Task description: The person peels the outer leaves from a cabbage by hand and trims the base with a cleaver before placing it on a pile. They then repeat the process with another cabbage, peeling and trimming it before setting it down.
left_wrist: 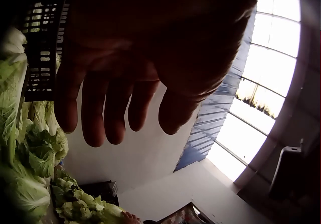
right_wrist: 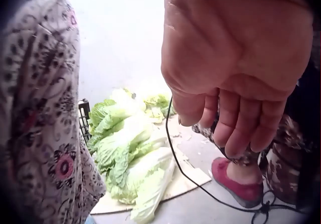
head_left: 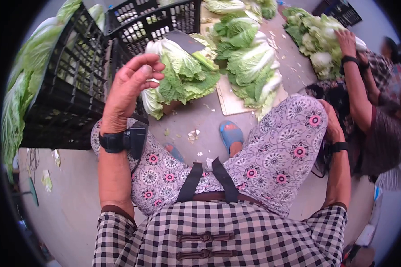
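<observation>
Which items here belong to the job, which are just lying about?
In the job:
left hand, raised, holding nothing
cabbage nearest it
cutting board
black crates

Lying about:
leaf scraps on the floor
thin black cable

Two black crates (head_left: 67, 89) (head_left: 151, 20) at upper left of the head view, plus part of a third (head_left: 341, 11) at the top right edge. Three heaps of napa cabbage: one (head_left: 182, 73) at upper centre beside the crates, one (head_left: 251, 62) just right of it on a single flat board (head_left: 229, 100), one (head_left: 316, 40) at upper right. Two hands of the wearer, left hand (head_left: 131, 84) and right hand (head_left: 332, 122), two blue shoes (head_left: 231, 133) (head_left: 174, 152), and one red shoe (right_wrist: 241, 184) in the right wrist view.
</observation>
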Demonstrator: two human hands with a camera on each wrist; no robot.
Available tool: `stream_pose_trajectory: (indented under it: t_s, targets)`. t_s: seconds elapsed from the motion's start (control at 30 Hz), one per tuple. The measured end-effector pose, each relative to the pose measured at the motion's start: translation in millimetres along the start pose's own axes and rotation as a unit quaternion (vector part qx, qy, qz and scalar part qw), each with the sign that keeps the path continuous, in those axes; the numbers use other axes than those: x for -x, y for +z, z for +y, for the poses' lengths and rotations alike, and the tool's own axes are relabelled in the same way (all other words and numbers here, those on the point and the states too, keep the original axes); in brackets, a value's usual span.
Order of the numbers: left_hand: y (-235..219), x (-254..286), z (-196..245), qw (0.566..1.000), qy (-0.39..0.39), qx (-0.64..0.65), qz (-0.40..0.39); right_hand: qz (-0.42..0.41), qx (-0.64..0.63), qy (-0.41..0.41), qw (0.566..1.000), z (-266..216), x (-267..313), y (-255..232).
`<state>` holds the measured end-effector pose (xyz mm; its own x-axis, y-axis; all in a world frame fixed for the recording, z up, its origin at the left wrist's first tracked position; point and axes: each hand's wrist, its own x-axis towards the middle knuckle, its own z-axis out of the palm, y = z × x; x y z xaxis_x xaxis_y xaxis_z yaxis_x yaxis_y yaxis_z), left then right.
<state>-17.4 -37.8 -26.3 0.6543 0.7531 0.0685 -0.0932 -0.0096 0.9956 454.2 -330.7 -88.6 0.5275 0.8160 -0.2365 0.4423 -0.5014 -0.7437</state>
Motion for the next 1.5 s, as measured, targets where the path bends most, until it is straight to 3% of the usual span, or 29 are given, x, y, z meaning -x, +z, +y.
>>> stream_pose_trajectory:
  t_s: [0.23,0.4,0.47,0.6,0.73,0.83,0.97,1.07,1.2,1.3,1.37,1.5]
  targets:
    - [-10.9,-10.8,-12.7,0.993,-0.062,-0.051,0.085,0.003,0.027,-0.097,0.995,-43.5,-95.2,7.9]
    - [-9.8,-55.5,-32.9,0.976,-0.129,-0.082,0.154,0.029,-0.018,-0.145,0.989,-110.9,-114.0,15.5]
    - [-5.8,-77.3,-51.1,0.966,-0.106,-0.115,0.207,0.014,-0.034,-0.145,0.989,-130.5,-125.3,31.4]
    - [-14.3,-104.9,-100.7,0.942,-0.095,-0.219,0.237,-0.074,-0.101,-0.176,0.976,-143.5,-156.9,83.6]
    - [-17.6,-119.4,-100.4,0.911,-0.177,-0.200,0.314,-0.147,-0.064,-0.183,0.970,-153.8,-174.3,136.3]
    - [-27.0,-141.5,-136.0,0.892,-0.183,-0.193,0.366,-0.220,-0.073,-0.192,0.954,-158.5,-181.8,160.8]
    - [-16.1,-154.5,-150.1,0.903,-0.229,-0.142,0.334,-0.294,-0.078,-0.165,0.938,-175.2,-176.6,183.9]
    - [-25.7,-161.3,-180.1,0.931,-0.217,-0.041,0.291,-0.312,-0.066,-0.177,0.931,-159.1,-191.5,212.0]
    - [-26.9,-153.0,-155.6,0.906,-0.252,0.118,0.320,-0.302,0.002,-0.162,0.939,-165.3,-195.3,226.9]
    - [-22.5,-149.9,-142.8,0.903,-0.231,0.135,0.336,-0.273,0.050,-0.199,0.940,-160.7,-202.2,243.3]
    - [-5.6,-142.6,-114.8,0.910,-0.189,0.123,0.347,-0.220,0.015,-0.203,0.954,-147.4,-213.4,262.4]
    - [3.5,-132.3,-90.3,0.921,-0.165,0.130,0.329,-0.195,-0.027,-0.158,0.967,-165.0,-207.6,242.6]
